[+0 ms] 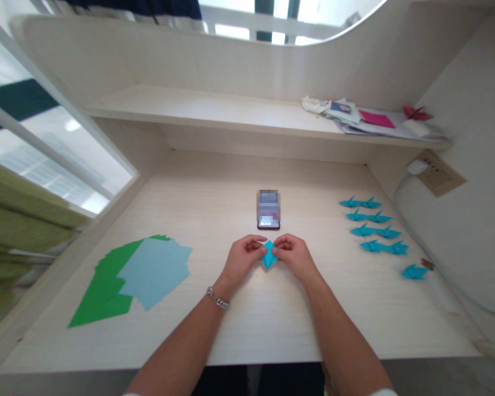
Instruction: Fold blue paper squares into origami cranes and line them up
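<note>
A small folded piece of blue paper point(268, 256) is pinched between both hands over the middle of the pale wooden desk point(272, 313). My left hand point(244, 257), with a metal bracelet at its wrist, grips the paper's left side. My right hand point(293, 254) grips its right side. Fingers of both hands are curled closed on the paper's upper edge, and its lower point hangs free between them.
A phone point(268, 210) lies just beyond the hands. Loose light-blue sheets point(157, 270) lie over green sheets point(101, 294) at the left. Several finished blue paper cranes point(373, 226) sit in rows at the right. Papers point(367, 118) lie on the shelf; a wall socket point(435, 173) and cable are at right.
</note>
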Tool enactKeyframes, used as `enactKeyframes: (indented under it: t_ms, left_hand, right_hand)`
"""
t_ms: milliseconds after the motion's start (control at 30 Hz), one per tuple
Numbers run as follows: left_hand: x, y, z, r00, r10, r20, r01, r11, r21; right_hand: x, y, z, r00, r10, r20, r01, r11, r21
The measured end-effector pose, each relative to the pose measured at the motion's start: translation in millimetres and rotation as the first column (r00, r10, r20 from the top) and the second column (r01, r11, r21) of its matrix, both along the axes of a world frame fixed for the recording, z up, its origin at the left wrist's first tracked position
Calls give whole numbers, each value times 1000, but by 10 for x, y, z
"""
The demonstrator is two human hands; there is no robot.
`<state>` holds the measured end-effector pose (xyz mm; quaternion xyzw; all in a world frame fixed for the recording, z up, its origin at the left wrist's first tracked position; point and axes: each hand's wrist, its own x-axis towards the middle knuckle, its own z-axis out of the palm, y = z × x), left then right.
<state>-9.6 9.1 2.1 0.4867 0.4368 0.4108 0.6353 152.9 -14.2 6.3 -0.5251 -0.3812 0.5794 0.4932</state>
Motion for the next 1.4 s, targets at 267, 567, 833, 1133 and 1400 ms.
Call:
enactKeyframes:
  t_ms: [267, 567, 833, 1133, 1400]
  left_hand:
    - [23, -12, -14, 1000, -9, 13, 9, 1000, -8]
    - [41, -62, 58, 991, -117, -59, 116, 993, -26]
    - [56, -69, 26, 982, -128, -143, 129, 992, 0]
    - [84, -74, -13, 964, -125, -235, 154, 982, 107]
    - [42, -96, 36, 932, -148, -331, 209, 965, 157]
  right_hand:
    - [-53, 6, -46, 995, -52, 82, 44, 995, 90]
    - [-36, 13, -43, 997, -69, 30, 65, 992, 106]
    - [-36, 16, -55, 992, -111, 67, 102, 986, 130]
    - [-25, 46, -147, 991, -39, 131, 27, 995, 94]
    - [133, 82, -89, 932, -356, 68, 350, 933, 88]
